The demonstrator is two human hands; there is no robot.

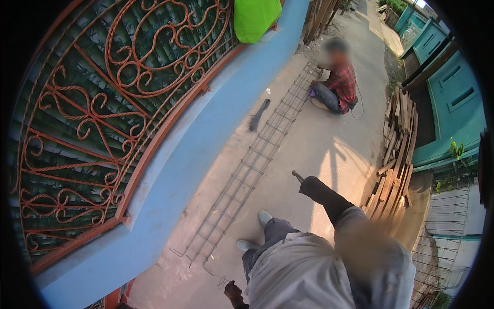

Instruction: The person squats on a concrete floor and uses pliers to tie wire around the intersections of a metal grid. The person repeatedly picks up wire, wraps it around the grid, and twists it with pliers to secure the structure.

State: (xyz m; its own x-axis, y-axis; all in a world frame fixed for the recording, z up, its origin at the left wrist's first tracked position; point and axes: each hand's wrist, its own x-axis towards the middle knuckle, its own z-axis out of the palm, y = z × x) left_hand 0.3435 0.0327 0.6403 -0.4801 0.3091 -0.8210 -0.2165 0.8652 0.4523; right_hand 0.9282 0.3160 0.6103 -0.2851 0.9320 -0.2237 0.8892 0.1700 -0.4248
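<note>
A long rebar cage (pixel 247 167) lies on the concrete, running from near my feet to a seated co-worker. Low in the view, my left hand (pixel 234 291) is closed, with a looped thin wire (pixel 222 282) at its fingertips beside the cage's near hooked end. My right hand (pixel 298 177) is stretched out to the right of the cage, apart from it. Only a narrow brownish shape shows past my dark sleeve, so I cannot tell how its fingers are set. A dark bundle of wires (pixel 259 116) lies left of the cage.
The co-worker (pixel 337 85) in a red checked shirt sits at the cage's far end. A blue low wall (pixel 180 149) with an ornate orange metal fence (pixel 154 129) borders the left. Stacked timber (pixel 399 139) lines the right, near a turquoise wall (pixel 453 103). Green cloth (pixel 256 20) hangs on the fence.
</note>
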